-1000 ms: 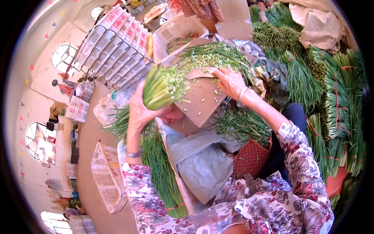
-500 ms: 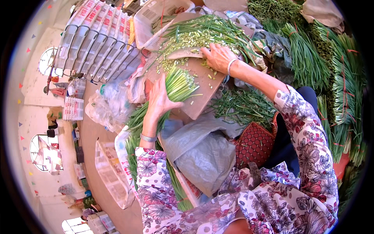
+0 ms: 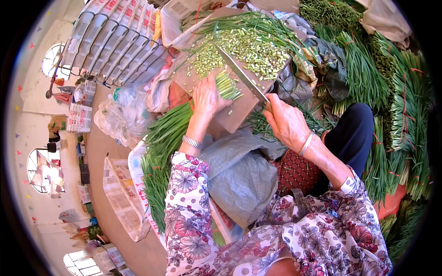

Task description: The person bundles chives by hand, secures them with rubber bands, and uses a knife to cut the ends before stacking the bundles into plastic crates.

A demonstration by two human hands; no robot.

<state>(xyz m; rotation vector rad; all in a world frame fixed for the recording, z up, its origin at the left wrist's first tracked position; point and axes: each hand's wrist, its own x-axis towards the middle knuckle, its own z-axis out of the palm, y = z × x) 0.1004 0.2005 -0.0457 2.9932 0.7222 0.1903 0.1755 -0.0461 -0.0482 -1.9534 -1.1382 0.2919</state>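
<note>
The left hand (image 3: 208, 97) is closed around a thick bundle of green stems (image 3: 227, 85), thumb to one side and fingers curled over the top, at the near left part of a flat brown board (image 3: 242, 106). The bundle's cut ends are pale, round and tightly packed, pointing right; behind the wrist its long, glossy, strap-like leaves spread down and left toward a white plastic crate (image 3: 137, 166). The right hand (image 3: 287, 122) grips a knife (image 3: 241, 72), its handle mostly hidden in the fist; the long, straight metal blade slants across the board up and to the left, and whether it touches the surface is unclear. Short, pale green chopped pieces (image 3: 264, 54) lie heaped and scattered over the far part of the board, edged by loose, stringy green blades (image 3: 251, 23). A jointed metal band (image 3: 192, 141) circles the left wrist, a smooth, pale bangle (image 3: 305, 144) the right. Below the board slumps a creased grey plastic sack (image 3: 239, 177), beside a dark red, diamond-patterned cushioned surface (image 3: 298, 172). To the right, slender leafy bundles (image 3: 399, 108) lie piled, bound with thin red ties; to the left, crumpled translucent bags (image 3: 124, 117) sit near a stack of ribbed white crates (image 3: 117, 43).
</note>
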